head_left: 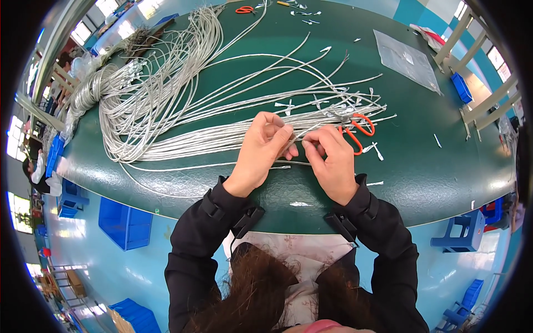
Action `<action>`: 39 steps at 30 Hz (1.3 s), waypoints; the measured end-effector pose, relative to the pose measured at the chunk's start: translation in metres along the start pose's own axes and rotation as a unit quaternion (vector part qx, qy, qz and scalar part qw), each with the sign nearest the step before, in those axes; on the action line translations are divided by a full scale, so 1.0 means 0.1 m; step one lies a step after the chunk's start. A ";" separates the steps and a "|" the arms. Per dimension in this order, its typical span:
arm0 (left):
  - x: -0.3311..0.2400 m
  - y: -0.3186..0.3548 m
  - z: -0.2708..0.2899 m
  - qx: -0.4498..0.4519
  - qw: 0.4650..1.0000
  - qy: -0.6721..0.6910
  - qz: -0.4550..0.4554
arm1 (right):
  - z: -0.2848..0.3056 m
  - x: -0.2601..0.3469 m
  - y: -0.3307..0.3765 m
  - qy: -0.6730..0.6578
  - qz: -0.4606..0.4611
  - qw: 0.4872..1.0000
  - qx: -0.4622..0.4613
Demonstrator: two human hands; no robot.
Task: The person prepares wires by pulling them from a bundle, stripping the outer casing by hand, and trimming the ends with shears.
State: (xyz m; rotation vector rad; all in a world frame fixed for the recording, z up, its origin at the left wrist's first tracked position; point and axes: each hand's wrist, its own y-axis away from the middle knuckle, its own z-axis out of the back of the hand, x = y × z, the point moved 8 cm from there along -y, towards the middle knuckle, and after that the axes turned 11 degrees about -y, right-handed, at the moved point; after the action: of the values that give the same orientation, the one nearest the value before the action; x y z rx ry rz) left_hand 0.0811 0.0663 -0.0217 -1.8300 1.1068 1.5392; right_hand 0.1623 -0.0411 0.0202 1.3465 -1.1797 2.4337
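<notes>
My left hand [263,150] and my right hand [331,158] meet over the green table [433,166], both pinching one thin silver-grey cable [300,141] between fingertips. The cable runs left into a big bundle of long silver cables [166,111] spread across the table. Orange-handled scissors [355,130] lie just behind my right hand, next to the loose cable ends. Small white scraps of cable sleeve [375,150] lie scattered around them.
A clear plastic bag [405,58] lies at the far right of the table. Another pair of orange scissors [244,9] sits at the far edge. Blue bins [125,222] and a blue stool [461,233] stand on the floor. A person [36,166] sits at far left.
</notes>
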 end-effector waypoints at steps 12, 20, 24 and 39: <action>-0.17 0.07 -0.03 -0.043 0.974 -0.194 -0.111 | 0.01 -0.07 0.01 -0.074 -0.064 0.995 -0.012; -0.09 0.02 0.08 -0.040 0.990 -0.117 -0.069 | 0.00 -0.02 0.01 -0.041 -0.047 0.998 0.010; -0.04 0.00 0.12 -0.035 0.997 -0.056 -0.034 | 0.07 -0.10 0.02 -0.101 -0.116 0.987 -0.037; 0.03 -0.02 0.01 0.042 0.998 0.039 0.007 | -0.16 -0.52 0.16 -0.414 -0.331 0.847 0.028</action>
State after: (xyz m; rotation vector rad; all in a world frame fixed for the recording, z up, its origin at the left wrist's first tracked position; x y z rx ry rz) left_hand 0.0820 0.0675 -0.0254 -1.8433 1.2033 1.4173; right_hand 0.1755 -0.0284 -0.0336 2.4247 -0.5361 1.4075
